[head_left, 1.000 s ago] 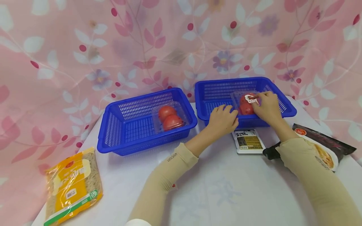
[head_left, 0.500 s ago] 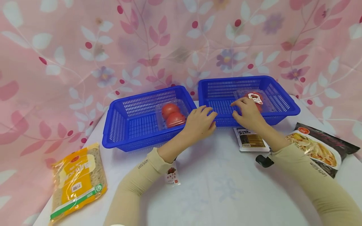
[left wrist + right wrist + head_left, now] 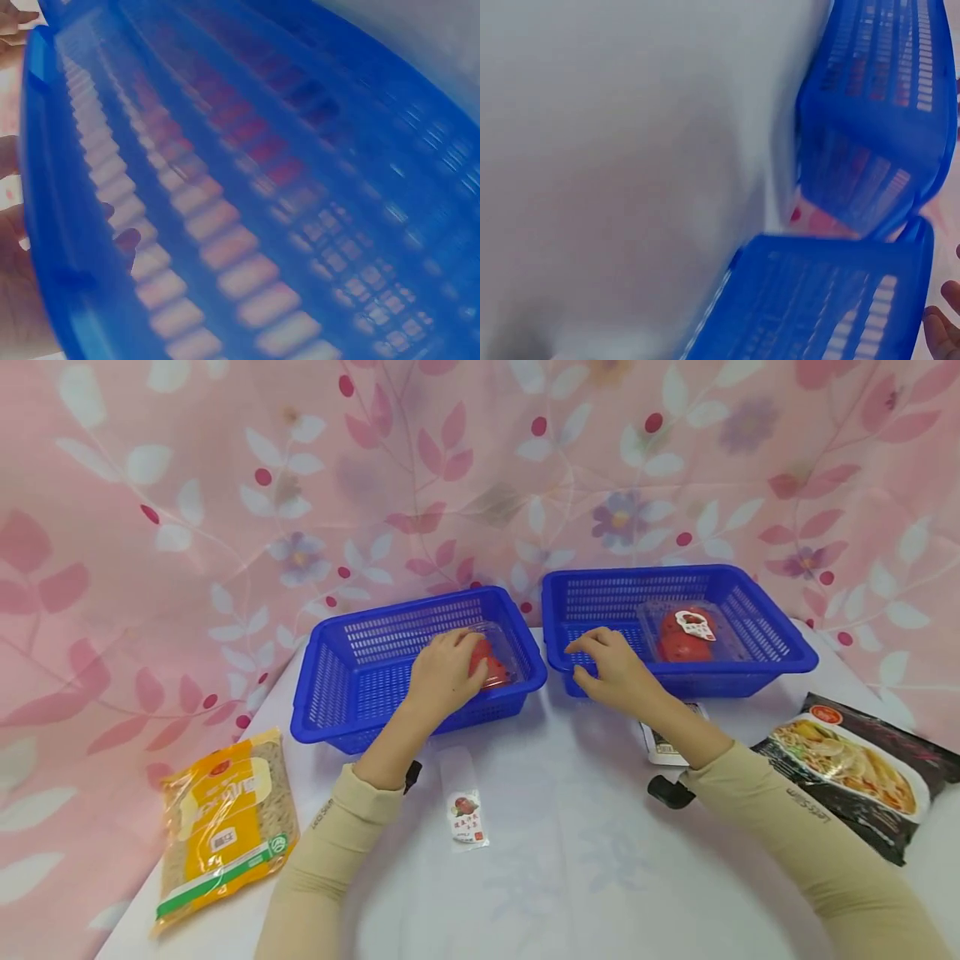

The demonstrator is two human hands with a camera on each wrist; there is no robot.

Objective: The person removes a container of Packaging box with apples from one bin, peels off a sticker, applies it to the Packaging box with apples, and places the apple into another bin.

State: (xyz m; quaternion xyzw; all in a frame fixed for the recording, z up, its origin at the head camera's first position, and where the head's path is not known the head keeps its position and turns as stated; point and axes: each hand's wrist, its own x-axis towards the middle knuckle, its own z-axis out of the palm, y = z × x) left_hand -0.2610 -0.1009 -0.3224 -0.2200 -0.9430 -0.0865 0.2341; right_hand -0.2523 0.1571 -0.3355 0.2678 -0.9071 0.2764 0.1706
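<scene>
Over the front rim of the left blue basket (image 3: pixel 322 693), my left hand (image 3: pixel 444 677) hovers with loosely bent fingers, partly covering a clear box of red tomatoes (image 3: pixel 491 672) inside. The left wrist view has the fingers (image 3: pixel 15 300) behind the basket's slotted wall. My right hand (image 3: pixel 618 675), thumb and fingers apart and holding nothing, is at the left front corner of the right blue basket (image 3: pixel 633 587). A second clear box of tomatoes (image 3: pixel 684 648), bearing a white label (image 3: pixel 695 624), lies in that basket. The right wrist view catches only fingertips (image 3: pixel 941 330) beside a basket rim.
On the white table lie a clear strip with a tomato print (image 3: pixel 466 817) and, at left, a yellow bag of noodle-like food (image 3: pixel 225 827). A white-edged pouch (image 3: pixel 663 750) is partly behind the right forearm. A black noodle packet (image 3: pixel 862 760) lies at right.
My right hand has left the labelled tomato box and moved left. My left hand has moved from the right basket's front to the left basket. The printed strip has come into view.
</scene>
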